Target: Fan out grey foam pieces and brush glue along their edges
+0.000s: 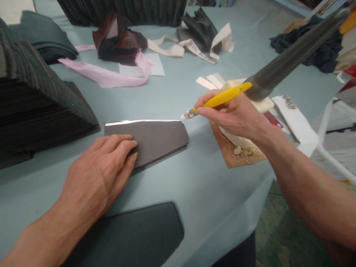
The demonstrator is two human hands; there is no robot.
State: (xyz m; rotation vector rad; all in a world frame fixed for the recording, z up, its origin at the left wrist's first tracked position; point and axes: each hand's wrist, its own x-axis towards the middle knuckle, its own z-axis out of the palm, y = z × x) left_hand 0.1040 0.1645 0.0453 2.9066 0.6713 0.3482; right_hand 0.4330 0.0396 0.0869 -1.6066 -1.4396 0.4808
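Grey and flat, the piece (155,139) is lying on the table (194,193), with the left hand (102,174) pressing on its near left part, fingers laid out flat and gripping nothing. Right of the piece, the right hand (236,115) is pinching one yellow brush (219,99) tightly between thumb and fingers, its tip touching the piece's far right corner, where a white line (141,121) is running along the far edge. One second piece (133,233) is lying nearer than it, and one tall stack (36,100) is sitting to its left.
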